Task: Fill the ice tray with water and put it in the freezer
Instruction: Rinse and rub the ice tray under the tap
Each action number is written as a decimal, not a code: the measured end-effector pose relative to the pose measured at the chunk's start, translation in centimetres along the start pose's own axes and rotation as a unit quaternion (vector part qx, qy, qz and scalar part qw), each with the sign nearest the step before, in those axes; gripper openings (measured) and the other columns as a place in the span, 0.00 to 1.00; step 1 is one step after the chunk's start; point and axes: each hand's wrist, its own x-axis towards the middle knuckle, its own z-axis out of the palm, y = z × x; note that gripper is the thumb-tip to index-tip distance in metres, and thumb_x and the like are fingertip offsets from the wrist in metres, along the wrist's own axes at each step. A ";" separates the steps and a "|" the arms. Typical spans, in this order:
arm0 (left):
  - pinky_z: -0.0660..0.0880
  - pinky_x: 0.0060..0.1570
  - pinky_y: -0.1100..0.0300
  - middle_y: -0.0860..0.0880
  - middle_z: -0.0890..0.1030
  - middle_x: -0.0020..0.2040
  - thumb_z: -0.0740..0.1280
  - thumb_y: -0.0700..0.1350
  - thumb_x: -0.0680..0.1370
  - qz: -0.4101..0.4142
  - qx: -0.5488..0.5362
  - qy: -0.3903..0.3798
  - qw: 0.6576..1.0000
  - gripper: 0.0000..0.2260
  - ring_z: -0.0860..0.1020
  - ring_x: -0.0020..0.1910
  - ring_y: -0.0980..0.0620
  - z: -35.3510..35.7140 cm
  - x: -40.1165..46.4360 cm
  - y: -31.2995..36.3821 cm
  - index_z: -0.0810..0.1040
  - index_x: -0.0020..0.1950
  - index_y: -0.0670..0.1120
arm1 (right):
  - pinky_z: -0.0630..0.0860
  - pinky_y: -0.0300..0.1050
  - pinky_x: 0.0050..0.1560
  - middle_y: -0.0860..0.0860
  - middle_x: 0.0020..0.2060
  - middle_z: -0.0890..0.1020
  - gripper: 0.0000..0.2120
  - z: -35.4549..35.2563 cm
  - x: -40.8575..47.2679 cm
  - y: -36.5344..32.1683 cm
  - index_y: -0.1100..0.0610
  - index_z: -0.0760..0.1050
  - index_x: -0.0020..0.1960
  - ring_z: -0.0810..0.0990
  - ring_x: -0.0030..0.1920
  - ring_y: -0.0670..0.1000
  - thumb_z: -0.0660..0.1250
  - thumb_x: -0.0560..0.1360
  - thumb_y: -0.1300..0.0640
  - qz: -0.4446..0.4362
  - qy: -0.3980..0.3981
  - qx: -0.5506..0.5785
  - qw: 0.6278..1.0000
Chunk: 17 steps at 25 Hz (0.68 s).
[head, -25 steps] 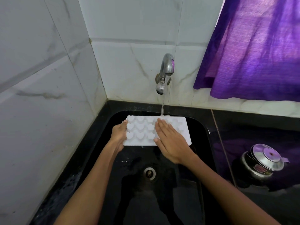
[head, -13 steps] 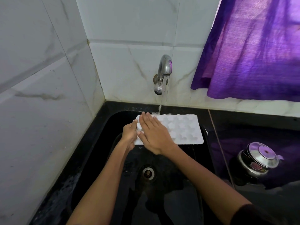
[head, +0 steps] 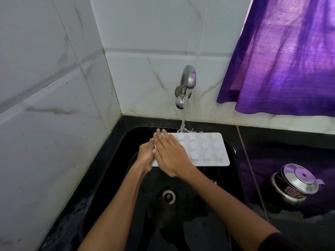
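Water (head: 183,124) is pouring from a wall tap (head: 186,84) onto the far edge of a white ice tray (head: 203,149); the left hand (head: 145,154) is gripping its left end over the black sink (head: 230,147), while the right hand (head: 170,154) is lying flat, fingers straight, across it.

head view | looks forward and down | close over sink (head: 233,149)
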 end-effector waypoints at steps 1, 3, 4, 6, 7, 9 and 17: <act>0.76 0.38 0.62 0.46 0.83 0.43 0.57 0.48 0.82 0.002 0.004 -0.004 1.000 0.15 0.81 0.41 0.52 -0.2 -0.1 0.0 0.80 0.48 0.42 | 0.36 0.44 0.74 0.55 0.78 0.48 0.26 0.1 -0.6 -0.5 0.59 0.46 0.77 0.43 0.78 0.51 0.43 0.82 0.49 -0.024 0.005 0.009 1.000; 0.77 0.38 0.60 0.45 0.82 0.44 0.57 0.47 0.82 -0.012 0.001 0.012 1.000 0.14 0.81 0.42 0.51 -1.0 0.0 0.3 0.79 0.47 0.43 | 0.37 0.43 0.74 0.54 0.78 0.48 0.27 0.2 -2.4 -0.5 0.58 0.46 0.77 0.44 0.77 0.50 0.43 0.82 0.49 -0.090 -0.010 0.023 0.996; 0.77 0.38 0.59 0.44 0.82 0.43 0.57 0.47 0.82 -0.020 -0.002 0.024 1.000 0.14 0.81 0.41 0.50 -1.5 0.2 0.4 0.78 0.47 0.42 | 0.36 0.43 0.74 0.53 0.78 0.48 0.27 0.3 -3.5 -0.2 0.57 0.45 0.78 0.44 0.77 0.49 0.43 0.82 0.48 -0.118 -0.025 0.025 0.992; 0.77 0.36 0.58 0.45 0.81 0.41 0.57 0.48 0.82 -0.021 0.008 0.039 0.999 0.13 0.80 0.39 0.50 -1.9 0.3 0.5 0.78 0.48 0.42 | 0.36 0.43 0.74 0.51 0.77 0.48 0.26 0.4 -4.7 1.1 0.54 0.45 0.78 0.44 0.77 0.48 0.43 0.82 0.47 -0.133 -0.040 0.014 0.990; 0.77 0.35 0.58 0.45 0.81 0.41 0.57 0.48 0.82 -0.017 0.013 0.038 0.999 0.13 0.80 0.38 0.50 -1.8 0.2 0.5 0.78 0.49 0.42 | 0.37 0.44 0.74 0.50 0.77 0.48 0.27 0.4 -4.7 1.7 0.54 0.45 0.78 0.44 0.77 0.49 0.42 0.82 0.46 -0.113 -0.038 0.005 0.993; 0.77 0.36 0.58 0.46 0.81 0.41 0.57 0.47 0.82 -0.008 0.015 0.026 1.000 0.13 0.79 0.38 0.50 -1.1 -0.1 0.1 0.78 0.50 0.42 | 0.37 0.45 0.74 0.51 0.78 0.49 0.29 0.2 -3.6 2.2 0.54 0.46 0.78 0.44 0.77 0.50 0.37 0.80 0.43 -0.047 -0.029 -0.008 0.998; 0.77 0.28 0.65 0.45 0.81 0.42 0.57 0.48 0.82 -0.018 -0.016 0.043 0.999 0.13 0.79 0.38 0.51 -1.6 -0.2 0.4 0.78 0.51 0.41 | 0.38 0.48 0.75 0.51 0.77 0.56 0.28 0.3 -5.2 1.2 0.56 0.53 0.77 0.48 0.77 0.51 0.40 0.81 0.45 -0.162 -0.033 -0.011 0.986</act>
